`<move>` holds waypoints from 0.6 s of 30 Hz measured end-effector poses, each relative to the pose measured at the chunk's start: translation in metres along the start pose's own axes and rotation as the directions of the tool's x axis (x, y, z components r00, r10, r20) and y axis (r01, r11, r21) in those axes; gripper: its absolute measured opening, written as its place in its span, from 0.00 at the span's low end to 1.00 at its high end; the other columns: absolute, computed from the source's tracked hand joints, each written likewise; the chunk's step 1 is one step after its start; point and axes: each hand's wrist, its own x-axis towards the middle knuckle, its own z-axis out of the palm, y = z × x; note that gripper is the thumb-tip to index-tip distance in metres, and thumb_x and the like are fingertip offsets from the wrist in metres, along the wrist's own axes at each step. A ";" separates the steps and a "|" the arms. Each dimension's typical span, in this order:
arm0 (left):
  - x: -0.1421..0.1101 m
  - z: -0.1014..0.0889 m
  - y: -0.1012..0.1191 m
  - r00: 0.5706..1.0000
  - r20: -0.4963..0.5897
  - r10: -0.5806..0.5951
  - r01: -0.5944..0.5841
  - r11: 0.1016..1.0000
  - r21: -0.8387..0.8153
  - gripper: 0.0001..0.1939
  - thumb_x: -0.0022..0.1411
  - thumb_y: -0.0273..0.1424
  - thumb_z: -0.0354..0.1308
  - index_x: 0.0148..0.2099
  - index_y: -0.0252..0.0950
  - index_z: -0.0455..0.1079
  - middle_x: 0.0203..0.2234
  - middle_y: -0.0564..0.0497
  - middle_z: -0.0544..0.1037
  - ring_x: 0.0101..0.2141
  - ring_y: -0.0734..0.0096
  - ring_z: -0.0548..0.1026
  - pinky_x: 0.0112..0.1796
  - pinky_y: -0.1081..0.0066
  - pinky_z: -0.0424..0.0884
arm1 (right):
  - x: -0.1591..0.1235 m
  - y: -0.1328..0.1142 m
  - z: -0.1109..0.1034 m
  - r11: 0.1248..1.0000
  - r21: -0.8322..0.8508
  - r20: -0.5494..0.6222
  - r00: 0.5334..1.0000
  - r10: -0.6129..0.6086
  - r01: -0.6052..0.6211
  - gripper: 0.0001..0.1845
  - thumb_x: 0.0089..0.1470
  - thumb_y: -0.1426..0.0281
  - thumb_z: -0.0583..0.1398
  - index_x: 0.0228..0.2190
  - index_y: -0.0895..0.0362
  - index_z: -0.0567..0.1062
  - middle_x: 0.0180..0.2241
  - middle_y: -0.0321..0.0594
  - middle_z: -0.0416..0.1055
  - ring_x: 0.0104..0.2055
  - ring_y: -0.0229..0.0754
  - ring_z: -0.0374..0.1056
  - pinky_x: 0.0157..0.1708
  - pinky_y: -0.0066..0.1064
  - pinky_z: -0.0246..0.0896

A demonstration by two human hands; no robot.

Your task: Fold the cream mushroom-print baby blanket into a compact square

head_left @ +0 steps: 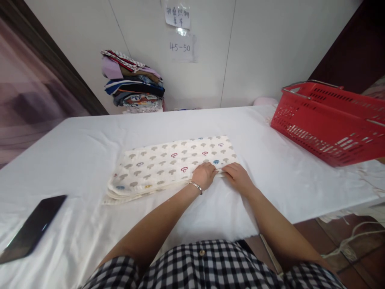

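A white cloth printed with small mushrooms lies folded in a long, layered strip on the table. My left hand, with a bracelet at the wrist, grips the near edge of the cloth right of its middle. Close beside it, my right hand pinches the same edge near the cloth's right end. The fingertips of both hands are partly hidden against the fabric. At the left end, several layers show along the near corner.
A white-covered table carries everything. A red plastic basket with metal handles stands at the right. A dark phone lies at the near left. Behind the table rises a pile of folded fabrics against the wall.
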 end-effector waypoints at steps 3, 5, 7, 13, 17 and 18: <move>-0.005 0.002 -0.002 0.996 -0.056 0.067 -0.067 0.998 -0.010 0.09 0.63 0.34 0.53 0.43 0.38 0.70 0.38 0.49 0.73 0.40 0.67 0.71 0.41 0.67 0.67 | 0.000 0.001 0.002 1.000 -0.020 -0.052 0.998 -0.023 0.022 0.10 0.60 0.72 0.52 0.37 0.55 0.73 0.35 0.42 0.73 0.37 0.44 0.65 0.38 0.37 0.60; -0.008 0.004 -0.002 0.990 -0.081 0.116 -0.115 0.993 0.019 0.12 0.62 0.35 0.55 0.47 0.38 0.68 0.42 0.48 0.73 0.42 0.65 0.70 0.42 0.66 0.66 | 0.000 0.001 0.002 0.999 -0.028 -0.068 0.997 -0.033 0.031 0.10 0.60 0.73 0.52 0.38 0.55 0.73 0.35 0.42 0.73 0.37 0.44 0.65 0.38 0.37 0.60; -0.009 0.004 -0.001 0.989 -0.070 0.130 -0.126 0.990 0.063 0.11 0.62 0.34 0.53 0.46 0.38 0.69 0.41 0.49 0.73 0.42 0.64 0.70 0.42 0.65 0.66 | 0.000 -0.001 0.001 0.999 -0.028 -0.073 0.996 -0.043 0.041 0.10 0.60 0.73 0.52 0.38 0.55 0.73 0.35 0.42 0.73 0.38 0.44 0.65 0.37 0.37 0.59; -0.001 -0.001 0.002 0.999 -0.018 0.026 -0.025 0.999 0.036 0.08 0.64 0.32 0.51 0.40 0.38 0.71 0.37 0.50 0.74 0.40 0.67 0.71 0.39 0.68 0.67 | -0.001 -0.008 -0.005 0.998 -0.035 -0.127 0.990 -0.060 0.056 0.08 0.56 0.73 0.56 0.35 0.54 0.74 0.35 0.41 0.70 0.37 0.43 0.62 0.38 0.37 0.57; 0.002 -0.004 0.002 0.999 0.013 -0.039 0.039 0.999 -0.017 0.09 0.64 0.32 0.51 0.41 0.38 0.71 0.37 0.51 0.74 0.39 0.68 0.71 0.39 0.70 0.67 | -0.001 -0.012 -0.006 0.997 -0.071 -0.056 0.998 -0.032 0.028 0.07 0.53 0.72 0.58 0.34 0.54 0.76 0.32 0.40 0.69 0.37 0.42 0.61 0.39 0.37 0.55; 0.003 -0.005 0.002 0.999 0.016 -0.050 0.050 0.998 -0.022 0.09 0.64 0.32 0.51 0.41 0.38 0.71 0.37 0.51 0.74 0.39 0.68 0.71 0.39 0.70 0.67 | -0.001 -0.012 -0.006 0.996 -0.086 -0.035 0.999 -0.015 0.012 0.07 0.53 0.72 0.58 0.35 0.54 0.76 0.32 0.40 0.68 0.37 0.42 0.61 0.39 0.37 0.55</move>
